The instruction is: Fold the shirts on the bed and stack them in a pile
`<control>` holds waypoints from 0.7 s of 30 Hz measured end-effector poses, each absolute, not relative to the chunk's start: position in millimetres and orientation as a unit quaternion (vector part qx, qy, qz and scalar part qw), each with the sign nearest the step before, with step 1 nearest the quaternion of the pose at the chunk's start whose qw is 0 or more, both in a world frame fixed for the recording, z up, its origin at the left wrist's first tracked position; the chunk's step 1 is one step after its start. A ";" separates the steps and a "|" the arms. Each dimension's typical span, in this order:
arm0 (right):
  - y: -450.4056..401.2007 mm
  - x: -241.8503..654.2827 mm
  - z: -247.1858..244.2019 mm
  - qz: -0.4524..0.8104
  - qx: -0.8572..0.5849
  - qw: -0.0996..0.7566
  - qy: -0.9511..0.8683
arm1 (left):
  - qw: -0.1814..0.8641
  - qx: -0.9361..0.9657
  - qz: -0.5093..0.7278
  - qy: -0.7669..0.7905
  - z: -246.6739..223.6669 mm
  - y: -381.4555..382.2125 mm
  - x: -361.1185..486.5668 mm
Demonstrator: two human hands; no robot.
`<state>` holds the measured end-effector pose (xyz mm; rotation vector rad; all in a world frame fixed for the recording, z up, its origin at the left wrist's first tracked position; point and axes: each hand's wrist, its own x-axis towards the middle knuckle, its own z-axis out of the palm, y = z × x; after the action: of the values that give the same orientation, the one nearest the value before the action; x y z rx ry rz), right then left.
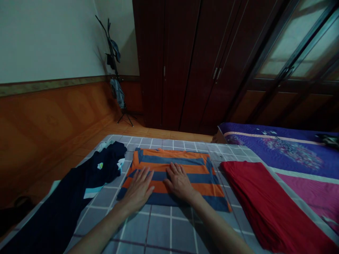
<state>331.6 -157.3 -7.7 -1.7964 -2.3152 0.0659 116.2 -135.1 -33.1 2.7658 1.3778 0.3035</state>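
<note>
An orange and blue-grey striped shirt (206,178) lies flat and folded into a wide shape on the grey checked bedspread (159,225). My left hand (139,187) rests palm down on its left part, fingers stretched out. On the middle of the shirt lies my right hand (180,181), also flat with the fingers extended. Neither hand grips the cloth. The fabric under both palms is hidden.
Dark navy clothing (76,187) with light blue trim lies at the left. Folded red cloth (265,197) is at the right, near a purple and pink bed cover (286,148). A dark wardrobe (180,70) and a coat stand (113,56) stand behind.
</note>
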 end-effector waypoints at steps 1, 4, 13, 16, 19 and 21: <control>-152.1 328.9 -6.8 0.023 -0.603 0.104 -0.790 | 0.023 0.898 0.100 0.427 -28.6 -128.3 123.6; -141.3 345.9 -8.2 0.013 -0.617 0.098 -0.781 | 0.052 0.902 0.079 0.421 -20.5 -97.6 135.0; -158.0 432.9 -37.2 -0.098 -0.704 0.105 -0.695 | 0.061 0.891 0.086 0.441 -18.7 -69.4 142.7; -151.8 417.7 -39.4 -0.088 -0.654 0.103 -0.744 | 0.094 0.931 0.078 0.345 -17.0 -74.9 175.8; -146.9 426.4 -37.3 -0.084 -0.671 0.077 -0.733 | 0.104 0.919 0.054 0.377 -18.5 -64.0 176.5; -152.3 448.5 -36.7 -0.097 -0.713 0.071 -0.691 | 0.083 0.887 0.047 0.452 -18.9 -56.1 152.8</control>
<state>448.5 -152.3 -36.7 -2.1434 -2.0781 -0.2927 152.8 -56.1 -18.9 2.6469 1.3498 0.1410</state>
